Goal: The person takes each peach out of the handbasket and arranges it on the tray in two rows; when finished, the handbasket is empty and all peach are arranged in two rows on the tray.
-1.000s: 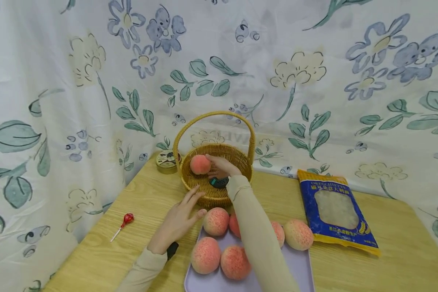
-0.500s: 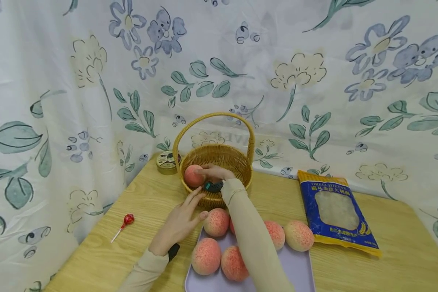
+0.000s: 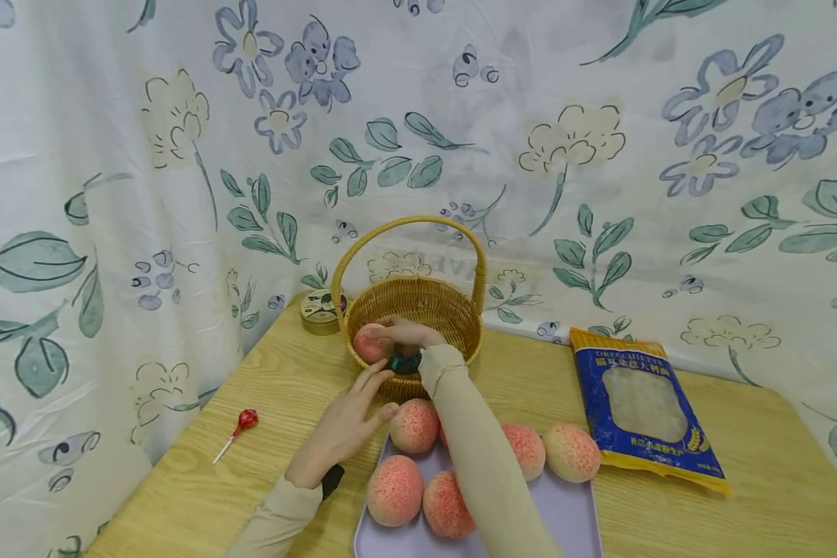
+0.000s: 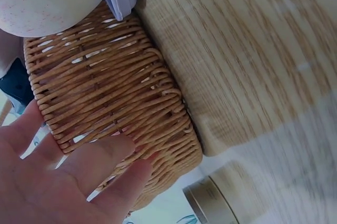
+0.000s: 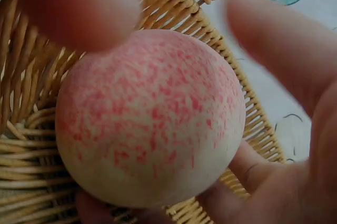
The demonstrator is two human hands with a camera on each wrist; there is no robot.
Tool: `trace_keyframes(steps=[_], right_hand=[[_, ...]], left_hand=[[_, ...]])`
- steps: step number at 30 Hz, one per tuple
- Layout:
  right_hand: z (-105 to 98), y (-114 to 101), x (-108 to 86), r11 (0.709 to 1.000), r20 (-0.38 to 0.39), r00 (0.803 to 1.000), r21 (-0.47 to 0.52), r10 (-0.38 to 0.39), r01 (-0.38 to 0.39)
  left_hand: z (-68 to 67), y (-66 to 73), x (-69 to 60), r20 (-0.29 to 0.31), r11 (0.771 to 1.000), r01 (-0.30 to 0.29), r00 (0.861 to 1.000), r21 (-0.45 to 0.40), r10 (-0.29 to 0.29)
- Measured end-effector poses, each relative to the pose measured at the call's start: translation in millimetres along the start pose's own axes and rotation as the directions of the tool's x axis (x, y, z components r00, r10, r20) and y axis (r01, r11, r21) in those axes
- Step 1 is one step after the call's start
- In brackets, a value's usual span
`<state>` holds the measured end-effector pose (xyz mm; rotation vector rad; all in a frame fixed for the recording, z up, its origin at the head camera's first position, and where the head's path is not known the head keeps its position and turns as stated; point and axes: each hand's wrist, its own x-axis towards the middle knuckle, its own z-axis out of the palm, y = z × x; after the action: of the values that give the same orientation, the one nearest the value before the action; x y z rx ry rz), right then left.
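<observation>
A pink peach (image 3: 370, 345) sits low inside the left part of the wicker basket (image 3: 428, 298). My right hand (image 3: 408, 333) reaches into the basket and holds the peach. In the right wrist view, fingers (image 5: 79, 8) curve around the pale, red-speckled peach (image 5: 152, 118), and some are hidden beneath it. My left hand (image 3: 343, 430) stays at the basket's front left side. Its spread fingers (image 4: 95, 161) rest against the woven outer wall (image 4: 110, 87) in the left wrist view.
Several peaches (image 3: 394, 490) lie on a lilac tray (image 3: 565, 519) before the basket, partly hidden by my right sleeve. A blue pasta bag (image 3: 645, 407) lies right, a red lollipop (image 3: 247, 419) left. Behind the basket's left side stands a round tin (image 3: 319, 311).
My right hand has lowered the peach down and slightly left, deeper into the basket. The left hand has barely moved.
</observation>
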<state>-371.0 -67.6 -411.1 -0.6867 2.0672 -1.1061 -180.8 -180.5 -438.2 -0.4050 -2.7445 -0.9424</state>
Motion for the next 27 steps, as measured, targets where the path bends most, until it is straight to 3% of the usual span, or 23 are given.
trace_keyframes(steps=[6,10,14,19,27], right_hand=[[1,1,-8.1,0.983,0.007,0.999,-0.182,0.039,-0.037],[-2,1,-12.5,0.971,0.051,0.998,-0.237,0.03,-0.017],[-7,2,-16.2,0.98,0.05,0.999,-0.2,-0.009,0.018],[-14,-7,-27.7,0.993,0.044,0.995,-0.078,-0.088,0.091],[-31,-14,-58.7,0.984,0.066,0.985,0.094,-0.158,0.152]], left_hand=[[1.1,2.7,-0.8,0.012,1.0,0.003,1.0,-0.001,-0.003],[1.3,4.7,-1.3,0.007,1.0,-0.005,1.0,0.009,0.005],[2.2,3.8,-1.1,0.002,1.0,-0.018,1.0,-0.003,0.018],[2.4,0.2,0.1,-0.015,1.0,-0.028,1.0,-0.004,0.028],[1.0,-3.9,-0.2,0.002,1.0,-0.01,1.0,-0.003,0.01]])
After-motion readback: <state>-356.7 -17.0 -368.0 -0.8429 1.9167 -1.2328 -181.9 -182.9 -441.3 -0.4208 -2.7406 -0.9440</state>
